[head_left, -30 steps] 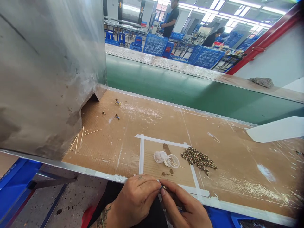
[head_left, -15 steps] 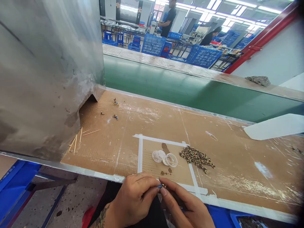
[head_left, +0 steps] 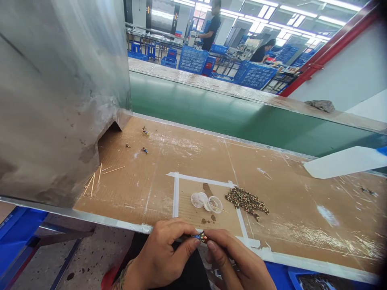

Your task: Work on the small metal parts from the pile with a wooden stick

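Note:
My left hand [head_left: 163, 253] and my right hand [head_left: 238, 262] meet at the near edge of the brown cardboard-covered bench [head_left: 272, 225]. Between their fingertips they pinch one small blue and dark part [head_left: 200, 237]. Just beyond the hands lies a square marked out in white tape [head_left: 175, 193]. Inside it sit two small clear round lids [head_left: 206, 201], one with a thin stick across it. A heap of small speckled brown parts [head_left: 245, 200] lies at the square's right edge.
A large grey metal housing [head_left: 60, 88] fills the left. Toothpick-like sticks [head_left: 96, 177] and tiny loose parts [head_left: 144, 141] lie near its base. A green conveyor belt [head_left: 229, 112] runs behind the bench. A white flat piece [head_left: 341, 163] lies at right. People work among blue crates [head_left: 254, 74] far behind.
The view has drifted slightly up and right. My hands stay together at the bench edge, and the small part between the fingertips shows more clearly now.

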A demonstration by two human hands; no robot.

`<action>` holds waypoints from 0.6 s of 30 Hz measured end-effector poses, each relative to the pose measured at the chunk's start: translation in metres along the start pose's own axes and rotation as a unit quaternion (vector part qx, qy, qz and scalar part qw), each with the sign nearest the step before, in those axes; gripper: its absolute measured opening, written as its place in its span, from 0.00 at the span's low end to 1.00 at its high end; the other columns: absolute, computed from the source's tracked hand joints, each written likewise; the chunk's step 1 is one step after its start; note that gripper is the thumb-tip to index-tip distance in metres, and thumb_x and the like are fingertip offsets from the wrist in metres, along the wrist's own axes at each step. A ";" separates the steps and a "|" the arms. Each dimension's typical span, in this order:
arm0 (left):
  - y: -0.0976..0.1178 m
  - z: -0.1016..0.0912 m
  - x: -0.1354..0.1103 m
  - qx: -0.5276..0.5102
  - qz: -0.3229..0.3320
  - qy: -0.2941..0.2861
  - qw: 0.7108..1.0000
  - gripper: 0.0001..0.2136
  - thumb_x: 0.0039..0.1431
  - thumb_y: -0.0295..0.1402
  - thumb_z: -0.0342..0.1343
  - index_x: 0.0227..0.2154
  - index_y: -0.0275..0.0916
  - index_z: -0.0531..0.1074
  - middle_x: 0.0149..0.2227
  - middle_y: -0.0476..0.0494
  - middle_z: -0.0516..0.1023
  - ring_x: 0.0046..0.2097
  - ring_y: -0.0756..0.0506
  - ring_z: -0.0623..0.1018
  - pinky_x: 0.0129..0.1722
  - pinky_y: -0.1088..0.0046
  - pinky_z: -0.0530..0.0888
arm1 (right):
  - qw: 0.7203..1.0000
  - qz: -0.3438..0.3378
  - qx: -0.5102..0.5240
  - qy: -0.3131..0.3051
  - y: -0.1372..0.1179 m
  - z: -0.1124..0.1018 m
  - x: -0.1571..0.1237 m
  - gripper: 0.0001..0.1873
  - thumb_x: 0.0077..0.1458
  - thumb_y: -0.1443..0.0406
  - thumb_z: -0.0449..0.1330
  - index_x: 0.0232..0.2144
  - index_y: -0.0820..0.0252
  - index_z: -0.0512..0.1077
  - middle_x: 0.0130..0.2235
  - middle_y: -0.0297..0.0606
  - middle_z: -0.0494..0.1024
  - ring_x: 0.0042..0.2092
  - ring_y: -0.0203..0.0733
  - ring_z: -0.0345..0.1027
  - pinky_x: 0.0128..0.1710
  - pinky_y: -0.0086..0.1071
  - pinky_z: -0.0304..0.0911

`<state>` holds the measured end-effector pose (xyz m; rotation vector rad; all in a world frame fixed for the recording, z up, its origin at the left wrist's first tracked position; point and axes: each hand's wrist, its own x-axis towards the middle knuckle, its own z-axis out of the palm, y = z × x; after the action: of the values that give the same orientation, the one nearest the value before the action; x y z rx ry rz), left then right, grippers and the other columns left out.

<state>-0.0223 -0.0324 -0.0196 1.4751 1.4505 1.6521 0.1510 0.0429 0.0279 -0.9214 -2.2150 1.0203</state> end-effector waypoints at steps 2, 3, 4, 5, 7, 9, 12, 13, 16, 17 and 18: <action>0.000 -0.001 0.000 -0.009 -0.010 -0.012 1.000 0.03 0.64 0.26 0.62 0.38 0.35 0.80 0.34 0.45 0.85 0.36 0.47 0.83 0.39 0.76 0.75 | 1.000 -0.022 -0.010 -0.017 0.002 0.000 0.000 0.07 0.71 0.60 0.59 0.45 0.46 0.78 0.33 0.29 0.81 0.29 0.36 0.76 0.35 0.25 0.74; 0.000 -0.001 0.000 -0.013 -0.015 -0.020 1.000 0.03 0.65 0.26 0.61 0.38 0.35 0.80 0.34 0.45 0.85 0.36 0.47 0.82 0.39 0.76 0.75 | 0.999 -0.032 -0.014 -0.025 0.003 0.000 0.001 0.07 0.71 0.61 0.58 0.46 0.45 0.77 0.32 0.28 0.80 0.29 0.35 0.75 0.35 0.25 0.73; 0.001 -0.002 0.000 -0.016 -0.018 -0.026 0.999 0.03 0.65 0.26 0.61 0.38 0.35 0.80 0.34 0.45 0.85 0.36 0.47 0.82 0.39 0.76 0.75 | 0.998 -0.040 -0.019 -0.033 0.004 -0.001 0.001 0.07 0.72 0.62 0.58 0.46 0.45 0.76 0.32 0.28 0.80 0.29 0.35 0.75 0.35 0.25 0.72; 0.001 -0.002 0.000 -0.019 -0.020 -0.029 0.999 0.04 0.66 0.26 0.61 0.38 0.34 0.80 0.34 0.44 0.85 0.36 0.47 0.82 0.39 0.76 0.74 | 0.998 -0.045 -0.023 -0.039 0.005 -0.002 0.001 0.08 0.72 0.63 0.57 0.46 0.45 0.75 0.32 0.28 0.79 0.29 0.35 0.75 0.35 0.25 0.72; 0.002 -0.004 0.001 -0.024 -0.024 -0.029 0.999 0.04 0.66 0.27 0.60 0.38 0.34 0.80 0.33 0.44 0.85 0.36 0.47 0.82 0.40 0.76 0.74 | 0.998 -0.052 -0.027 -0.038 0.006 -0.003 0.001 0.08 0.72 0.65 0.57 0.48 0.45 0.74 0.34 0.28 0.79 0.29 0.35 0.74 0.35 0.25 0.72; 0.003 -0.005 0.002 -0.033 -0.030 -0.036 0.998 0.06 0.67 0.28 0.59 0.37 0.34 0.80 0.31 0.45 0.83 0.34 0.47 0.80 0.39 0.75 0.73 | 0.997 -0.068 -0.027 -0.029 0.006 -0.003 0.001 0.11 0.72 0.66 0.56 0.51 0.45 0.73 0.39 0.31 0.79 0.30 0.34 0.74 0.35 0.24 0.72; 0.003 -0.005 0.004 -0.039 -0.031 -0.062 0.997 0.10 0.70 0.31 0.55 0.34 0.35 0.78 0.28 0.46 0.79 0.32 0.48 0.77 0.36 0.75 0.71 | 0.994 -0.095 -0.027 -0.037 0.006 -0.002 0.000 0.15 0.72 0.70 0.54 0.52 0.45 0.73 0.45 0.34 0.76 0.33 0.34 0.74 0.35 0.25 0.71; 0.002 -0.005 0.004 -0.039 -0.026 -0.068 0.997 0.11 0.71 0.32 0.54 0.34 0.35 0.78 0.28 0.46 0.79 0.32 0.48 0.77 0.35 0.74 0.70 | 0.994 -0.098 -0.027 -0.042 0.006 -0.001 0.001 0.15 0.72 0.71 0.53 0.51 0.45 0.73 0.44 0.34 0.75 0.34 0.35 0.74 0.35 0.25 0.71; -0.002 -0.004 0.002 -0.026 -0.007 -0.072 0.997 0.14 0.74 0.35 0.51 0.34 0.35 0.76 0.28 0.46 0.77 0.32 0.48 0.76 0.34 0.74 0.69 | 0.995 -0.086 -0.037 -0.027 0.006 0.002 0.002 0.13 0.71 0.71 0.55 0.47 0.47 0.74 0.42 0.34 0.72 0.37 0.37 0.73 0.37 0.26 0.70; -0.004 -0.003 0.001 -0.021 0.000 -0.069 0.997 0.15 0.75 0.36 0.50 0.34 0.35 0.76 0.28 0.47 0.76 0.31 0.48 0.75 0.34 0.74 0.69 | 0.996 -0.078 -0.038 -0.020 0.006 0.003 0.003 0.12 0.70 0.71 0.55 0.46 0.48 0.74 0.41 0.34 0.72 0.38 0.38 0.73 0.38 0.26 0.69; -0.004 -0.003 0.000 -0.016 0.006 -0.064 0.998 0.16 0.76 0.37 0.49 0.33 0.36 0.75 0.28 0.47 0.75 0.31 0.48 0.74 0.34 0.74 0.68 | 0.997 -0.070 -0.036 -0.017 0.007 0.004 0.004 0.11 0.70 0.70 0.56 0.45 0.48 0.74 0.40 0.33 0.72 0.39 0.38 0.72 0.38 0.27 0.68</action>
<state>-0.0261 -0.0320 -0.0232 1.5453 1.3415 1.5515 0.1476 0.0473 0.0208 -0.7728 -2.3211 0.9031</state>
